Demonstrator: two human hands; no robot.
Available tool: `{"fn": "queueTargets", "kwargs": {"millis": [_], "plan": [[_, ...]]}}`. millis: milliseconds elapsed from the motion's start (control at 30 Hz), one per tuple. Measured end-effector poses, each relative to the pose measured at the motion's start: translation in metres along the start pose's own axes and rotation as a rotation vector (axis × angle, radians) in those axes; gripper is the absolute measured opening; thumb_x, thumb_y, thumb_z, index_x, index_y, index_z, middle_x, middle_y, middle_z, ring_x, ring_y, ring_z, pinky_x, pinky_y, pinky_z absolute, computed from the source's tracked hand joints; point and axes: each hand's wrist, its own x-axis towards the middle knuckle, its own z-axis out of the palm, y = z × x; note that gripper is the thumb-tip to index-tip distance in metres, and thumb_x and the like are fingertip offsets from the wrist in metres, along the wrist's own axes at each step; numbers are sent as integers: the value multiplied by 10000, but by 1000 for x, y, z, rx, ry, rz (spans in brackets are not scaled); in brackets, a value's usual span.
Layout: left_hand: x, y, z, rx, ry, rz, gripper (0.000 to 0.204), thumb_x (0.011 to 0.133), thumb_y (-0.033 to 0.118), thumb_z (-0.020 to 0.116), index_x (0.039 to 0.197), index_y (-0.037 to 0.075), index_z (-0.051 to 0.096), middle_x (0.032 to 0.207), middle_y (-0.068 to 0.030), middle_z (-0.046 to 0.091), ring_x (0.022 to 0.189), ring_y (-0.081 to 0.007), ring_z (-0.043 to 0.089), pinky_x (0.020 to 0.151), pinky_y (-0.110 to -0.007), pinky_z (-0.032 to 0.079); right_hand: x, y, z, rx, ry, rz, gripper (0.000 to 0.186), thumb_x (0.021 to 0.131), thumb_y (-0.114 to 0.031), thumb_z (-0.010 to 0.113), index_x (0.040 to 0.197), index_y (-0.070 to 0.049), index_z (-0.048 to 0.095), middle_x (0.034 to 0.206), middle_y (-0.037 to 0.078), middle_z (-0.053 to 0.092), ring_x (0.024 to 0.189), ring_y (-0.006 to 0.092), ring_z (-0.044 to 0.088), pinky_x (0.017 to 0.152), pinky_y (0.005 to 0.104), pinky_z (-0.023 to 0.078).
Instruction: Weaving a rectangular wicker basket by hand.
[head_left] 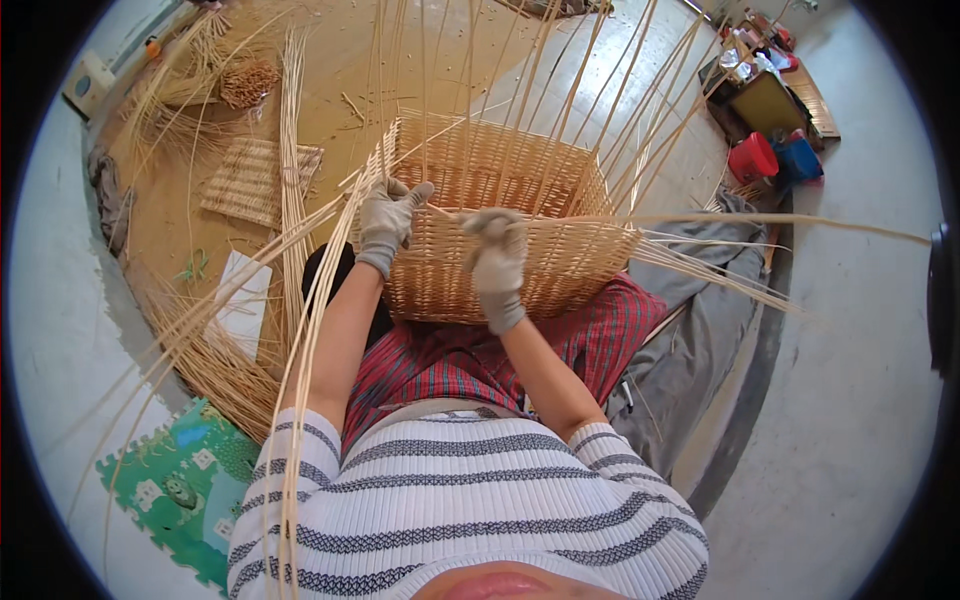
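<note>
A woven wicker basket (450, 270), roughly rectangular, rests on my lap with its opening facing away and up. Tall upright wicker stakes rise from its far and side walls. My left hand (388, 222), in a pale work glove, is closed at the near rim's left end, pinching a wicker strand there. In a matching glove, my right hand (497, 265) is slightly blurred at the middle of the near rim, its fingers curled on a long wicker strand (760, 217) that runs off to the right. Loose strands (325, 270) fan out past my left arm.
At left lie bundles of wicker (215, 370), a flat woven panel (250, 180), white paper (243, 295) and a green foam mat (180, 490). A red bucket (752, 157) and a blue bucket (797, 157) stand at far right. Grey cloth (700, 330) spreads beside my right leg.
</note>
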Motion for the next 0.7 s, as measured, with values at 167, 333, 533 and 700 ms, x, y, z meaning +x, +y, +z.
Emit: {"fn": "queueTargets", "kwargs": {"millis": [167,333,533,700], "plan": [[-29,-18,-13,438,274,778,478,892,160,786,1302,117,546,1162,-105,655,820,-260,703,667,-393,568,0,-22,-25,-529,-65,-83,212,1047,-248,565,1168,-123,685,1014,37,737,973,222,705,745,380,584],[-24,-51,-22,801,48,838,565,877,6,591,1408,193,544,1458,-27,556,1069,-307,695,834,-438,580,12,19,11,-1643,-286,-657,482,862,-294,738,1311,-169,617,1352,6,646,1312,316,550,1111,512,396],[17,-67,-33,1160,-35,879,431,994,94,437,1394,191,564,1287,-78,642,946,-317,718,765,-420,585,35,33,36,-1867,-470,-274,619,801,-491,772,1304,-187,580,1233,59,643,1188,275,588,1010,464,405],[23,-46,-26,1205,-158,603,446,1025,155,391,1452,186,515,1415,-155,595,1146,-355,675,958,-474,546,43,9,42,-1867,-660,-63,610,830,-500,749,1304,-151,593,1277,87,645,1201,272,605,998,478,428]]}}
